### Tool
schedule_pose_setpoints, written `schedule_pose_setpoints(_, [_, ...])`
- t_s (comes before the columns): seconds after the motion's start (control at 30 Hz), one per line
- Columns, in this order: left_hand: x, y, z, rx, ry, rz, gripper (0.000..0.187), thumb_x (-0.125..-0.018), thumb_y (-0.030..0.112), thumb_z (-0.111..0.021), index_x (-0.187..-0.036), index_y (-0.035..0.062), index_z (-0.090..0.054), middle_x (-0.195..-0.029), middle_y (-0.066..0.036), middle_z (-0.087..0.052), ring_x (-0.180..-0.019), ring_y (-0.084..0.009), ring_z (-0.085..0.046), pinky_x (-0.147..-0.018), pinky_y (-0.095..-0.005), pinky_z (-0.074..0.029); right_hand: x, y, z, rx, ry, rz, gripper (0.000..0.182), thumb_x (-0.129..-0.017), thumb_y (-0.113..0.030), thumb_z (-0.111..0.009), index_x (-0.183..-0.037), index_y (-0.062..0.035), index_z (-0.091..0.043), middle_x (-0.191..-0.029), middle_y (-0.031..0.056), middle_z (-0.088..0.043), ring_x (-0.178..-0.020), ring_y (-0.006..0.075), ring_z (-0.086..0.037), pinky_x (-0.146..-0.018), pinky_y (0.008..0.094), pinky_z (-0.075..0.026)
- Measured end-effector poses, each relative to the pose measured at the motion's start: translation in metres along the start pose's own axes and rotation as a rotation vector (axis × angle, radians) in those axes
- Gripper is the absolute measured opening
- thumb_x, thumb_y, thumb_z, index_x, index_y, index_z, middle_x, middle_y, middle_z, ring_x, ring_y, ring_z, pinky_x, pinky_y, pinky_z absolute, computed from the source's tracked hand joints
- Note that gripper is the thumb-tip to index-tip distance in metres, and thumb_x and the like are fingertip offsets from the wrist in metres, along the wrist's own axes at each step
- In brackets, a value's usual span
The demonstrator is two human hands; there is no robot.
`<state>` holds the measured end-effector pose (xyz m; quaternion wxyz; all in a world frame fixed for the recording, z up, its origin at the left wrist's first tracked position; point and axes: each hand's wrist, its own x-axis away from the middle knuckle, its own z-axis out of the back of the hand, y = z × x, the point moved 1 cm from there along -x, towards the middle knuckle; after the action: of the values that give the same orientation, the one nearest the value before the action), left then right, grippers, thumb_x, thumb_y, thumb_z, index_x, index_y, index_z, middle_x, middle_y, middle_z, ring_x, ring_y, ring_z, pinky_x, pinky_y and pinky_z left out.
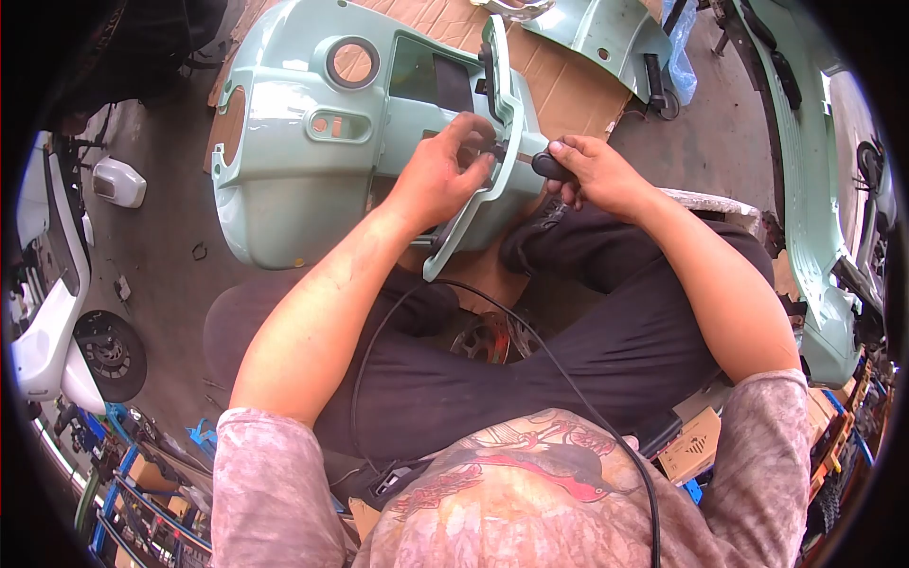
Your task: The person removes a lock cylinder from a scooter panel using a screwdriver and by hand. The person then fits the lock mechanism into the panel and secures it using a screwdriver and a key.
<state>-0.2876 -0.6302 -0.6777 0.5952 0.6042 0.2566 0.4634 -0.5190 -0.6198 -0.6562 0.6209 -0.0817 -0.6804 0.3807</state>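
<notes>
A large pale green plastic body panel [303, 189] lies in front of my knees, with a round hole and an oval slot on its left part. My left hand [453, 166] reaches to the inner side of the panel's raised rim, fingers bent at a small dark part there. What its fingertips pinch is too hidden to tell. On the rim's outer side, my right hand [592, 172] grips a black rounded knob-like handle [549, 167], which points toward the panel. A black cable [559, 371] runs across my lap.
Flattened cardboard [568, 90] lies under the panel. Another green part [606, 38] is at the top, and a long green panel [812, 218] stands at the right. A white vehicle part with a wheel [111, 356] is at the left. A white piece [119, 183] lies on the floor.
</notes>
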Motion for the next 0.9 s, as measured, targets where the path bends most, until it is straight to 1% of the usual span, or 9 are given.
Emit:
schedule_pose_setpoints(0.03, [-0.003,0.003,0.006,-0.128,-0.089,-0.015,0.030,-0.088,0.006,-0.061,-0.116,0.0041,-0.050,-0.097,-0.015,-0.066,-0.084,-0.0187,-0.066,-0.076,-0.0325,-0.052,0.000,0.000,0.000,-0.002,0.000,0.001,0.031,-0.103,-0.032,-0.042,-0.109,-0.0040,-0.055,-0.085,0.0064,-0.062,-0.063,0.0069,-0.055,-0.056,0.0233,-0.047])
schedule_pose_setpoints(0.07, [-0.004,0.009,0.010,-0.188,-0.109,-0.077,0.029,-0.087,0.005,-0.061,-0.113,0.0034,-0.050,-0.092,-0.016,-0.067,-0.084,-0.0264,-0.067,-0.076,-0.0358,-0.051,-0.001,0.001,0.000,-0.033,-0.009,0.019,0.032,-0.103,-0.033,-0.043,-0.109,-0.0040,-0.055,-0.086,0.0061,-0.062,-0.064,0.0070,-0.055,-0.057,0.0231,-0.047])
schedule_pose_setpoints(0.17, [-0.009,0.012,0.017,-0.316,-0.171,-0.132,0.025,-0.088,0.005,-0.059,-0.111,0.0031,-0.050,-0.095,-0.019,-0.067,-0.087,-0.0333,-0.066,-0.076,-0.0381,-0.051,0.000,0.000,-0.002,-0.049,-0.012,0.057,0.034,-0.102,-0.035,-0.044,-0.110,-0.0037,-0.055,-0.086,0.0056,-0.062,-0.066,0.0076,-0.055,-0.059,0.0233,-0.047])
schedule_pose_setpoints(0.27, [-0.009,0.018,0.020,-0.406,-0.196,-0.103,0.023,-0.088,0.004,-0.058,-0.110,0.0029,-0.050,-0.096,-0.021,-0.067,-0.090,-0.0377,-0.065,-0.077,-0.0403,-0.051,0.000,-0.002,-0.002,0.014,0.009,0.093,0.035,-0.102,-0.034,-0.045,-0.111,-0.0016,-0.056,-0.087,0.0054,-0.063,-0.067,0.0094,-0.057,-0.060,0.0246,-0.049])
schedule_pose_setpoints(0.4, [-0.009,0.024,0.019,-0.491,-0.209,-0.108,0.024,-0.088,0.003,-0.057,-0.111,0.0036,-0.051,-0.096,-0.021,-0.068,-0.091,-0.0378,-0.066,-0.077,-0.0424,-0.051,0.000,-0.004,0.000,0.198,0.053,0.157,0.035,-0.101,-0.032,-0.047,-0.108,0.0009,-0.059,-0.087,0.0061,-0.064,-0.068,0.0113,-0.060,-0.061,0.0268,-0.051])
schedule_pose_setpoints(0.63, [-0.006,0.029,0.017,-0.615,-0.159,-0.208,0.017,-0.090,0.007,-0.056,-0.106,0.0034,-0.055,-0.094,-0.019,-0.067,-0.089,-0.0399,-0.063,-0.073,-0.0447,-0.050,0.009,-0.013,-0.002,0.243,0.086,0.135,0.031,-0.101,-0.028,-0.047,-0.104,0.0006,-0.060,-0.084,0.0048,-0.065,-0.068,0.0107,-0.061,-0.060,0.0267,-0.050])
schedule_pose_setpoints(0.7, [-0.005,0.027,0.017,-0.639,-0.144,-0.235,0.016,-0.089,0.008,-0.057,-0.105,0.0034,-0.056,-0.093,-0.019,-0.067,-0.088,-0.0403,-0.062,-0.072,-0.0452,-0.050,0.008,-0.013,-0.001,0.274,0.075,0.145,0.034,-0.100,-0.031,-0.049,-0.106,0.0018,-0.059,-0.087,0.0086,-0.065,-0.069,0.0141,-0.064,-0.062,0.0300,-0.053])
schedule_pose_setpoints(0.8, [-0.006,0.022,0.014,-0.660,-0.109,-0.262,0.016,-0.088,0.008,-0.057,-0.103,0.0042,-0.057,-0.091,-0.018,-0.066,-0.088,-0.0408,-0.062,-0.072,-0.0474,-0.049,0.010,-0.015,0.000,0.289,0.085,0.153,0.034,-0.100,-0.030,-0.050,-0.104,0.0026,-0.059,-0.087,0.0094,-0.065,-0.069,0.0153,-0.064,-0.062,0.0315,-0.053])
schedule_pose_setpoints(0.9, [-0.008,0.022,0.016,-0.668,-0.126,-0.281,0.020,-0.084,0.009,-0.059,-0.104,0.0064,-0.058,-0.089,-0.019,-0.066,-0.088,-0.0405,-0.062,-0.074,-0.0491,-0.050,0.012,-0.017,0.002,0.387,0.130,0.239,0.032,-0.098,-0.027,-0.052,-0.099,0.0042,-0.060,-0.079,0.0107,-0.064,-0.066,0.0169,-0.063,-0.062,0.0331,-0.051])
